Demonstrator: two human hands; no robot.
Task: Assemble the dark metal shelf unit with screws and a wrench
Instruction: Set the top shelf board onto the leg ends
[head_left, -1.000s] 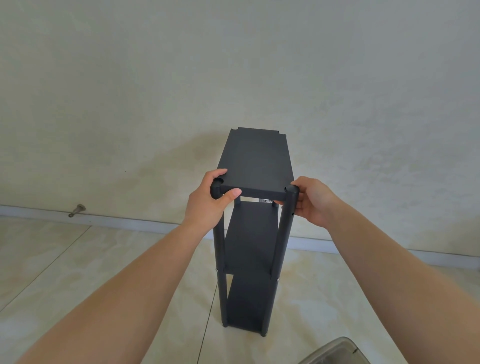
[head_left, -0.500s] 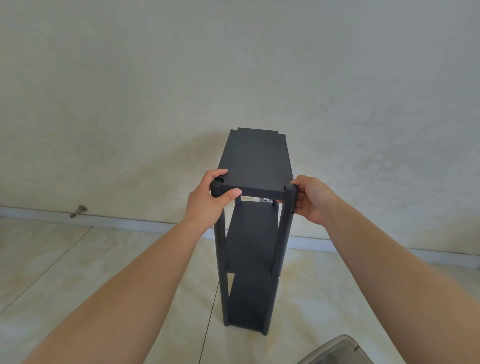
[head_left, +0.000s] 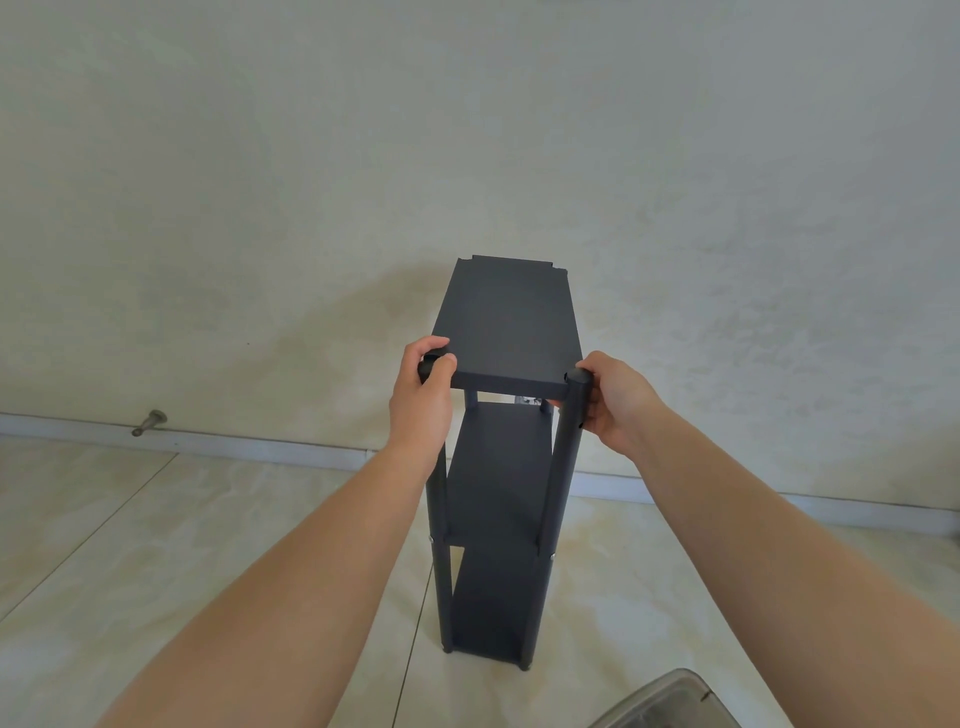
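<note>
Both forearms reach forward to steady the shelf unit (head_left: 506, 467), which stands upright on the tiled floor (head_left: 156, 545) close to the wall (head_left: 467, 130). The left hand (head_left: 423, 397) curls around the near left post top; the right hand (head_left: 613, 402) grips the near right post, likely to check or square it. The unit is dark, matte, narrow, three-tiered, with small screws at the post joints

Bare room in a home, plain plastered wall (head_left: 311, 156), glossy marble-look floor tiles (head_left: 156, 545), pale skirting board (head_left: 260, 444)
</note>
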